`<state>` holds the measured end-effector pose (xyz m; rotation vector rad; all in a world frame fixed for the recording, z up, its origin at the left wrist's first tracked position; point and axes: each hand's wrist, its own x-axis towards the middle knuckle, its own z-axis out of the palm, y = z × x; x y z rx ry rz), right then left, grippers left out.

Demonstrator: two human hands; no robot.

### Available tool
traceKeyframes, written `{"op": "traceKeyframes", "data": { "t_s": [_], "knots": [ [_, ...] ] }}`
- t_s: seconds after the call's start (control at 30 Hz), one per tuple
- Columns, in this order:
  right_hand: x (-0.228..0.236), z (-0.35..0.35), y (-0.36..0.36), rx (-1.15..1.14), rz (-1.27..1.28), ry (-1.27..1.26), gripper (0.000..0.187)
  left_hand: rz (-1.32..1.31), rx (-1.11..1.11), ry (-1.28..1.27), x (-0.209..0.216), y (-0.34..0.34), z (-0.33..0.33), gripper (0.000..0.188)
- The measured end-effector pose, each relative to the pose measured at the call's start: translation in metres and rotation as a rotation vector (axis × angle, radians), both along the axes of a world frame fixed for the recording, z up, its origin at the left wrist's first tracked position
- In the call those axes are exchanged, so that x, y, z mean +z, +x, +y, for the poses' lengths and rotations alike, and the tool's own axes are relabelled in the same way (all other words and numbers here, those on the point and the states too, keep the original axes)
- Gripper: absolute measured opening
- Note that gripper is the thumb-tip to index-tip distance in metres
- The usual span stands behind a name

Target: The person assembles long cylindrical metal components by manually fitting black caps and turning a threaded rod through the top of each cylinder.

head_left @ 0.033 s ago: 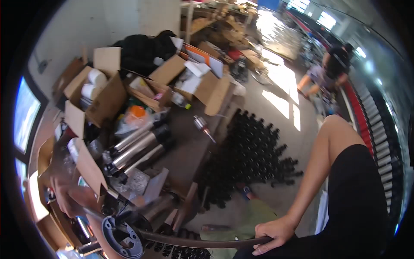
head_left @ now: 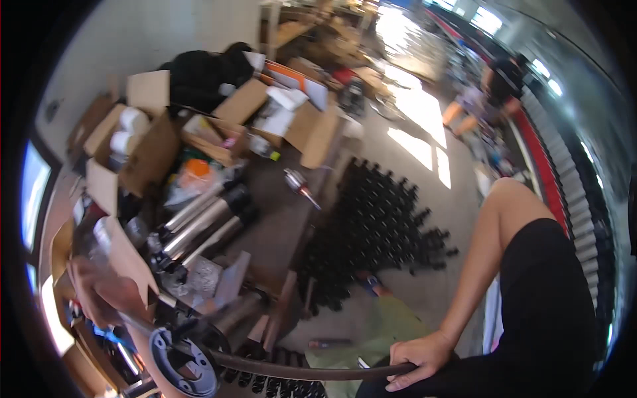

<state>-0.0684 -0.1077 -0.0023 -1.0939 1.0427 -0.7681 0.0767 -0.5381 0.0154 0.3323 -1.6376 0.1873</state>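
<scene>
My right hand [head_left: 424, 360] is closed round one end of a long dark bar [head_left: 305, 373], low at the right. The bar runs left across a grey ring-shaped metal part [head_left: 179, 363] with holes in its face. At the bar's far left end my left hand [head_left: 106, 286] is curled and smeared by motion, and seems to grip the bar. A round dark body sits behind the grey ring, partly hidden. Shiny metal cylinders [head_left: 206, 225] with black ends lie on the dark bench beyond it.
Open cardboard boxes [head_left: 149, 152] crowd the bench's far left. A red-and-silver tool [head_left: 300, 188] lies near the bench edge. Many black cylindrical parts [head_left: 371, 232] stand on the floor. Another person [head_left: 488, 93] bends down at the far right, beside a long red-edged rack [head_left: 547, 169].
The whole view has shifted slightly, so the bench and boxes sit further left and higher. Both hands stay at the bar, with the left hand slightly higher in the picture.
</scene>
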Motion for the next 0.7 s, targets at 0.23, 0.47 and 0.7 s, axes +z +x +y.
{"op": "traceKeyframes", "data": {
  "t_s": [0.23, 0.47, 0.7],
  "knots": [
    [-0.078, -0.024, 0.268, -0.575, -0.233, -0.140, 0.033, -0.285, -0.586, 0.035, 0.052, -0.074, 0.012, 0.017],
    [-0.043, -0.069, 0.279, -0.564, -0.336, -0.154, 0.016, -0.653, 0.007, 0.821, -0.002, 0.037, 0.074, 0.057],
    [0.011, -0.231, 0.028, -1.032, 0.848, -1.170, 0.053, 0.680, -0.601, 2.060, -0.025, 0.232, 0.392, 0.073]
  ]
}}
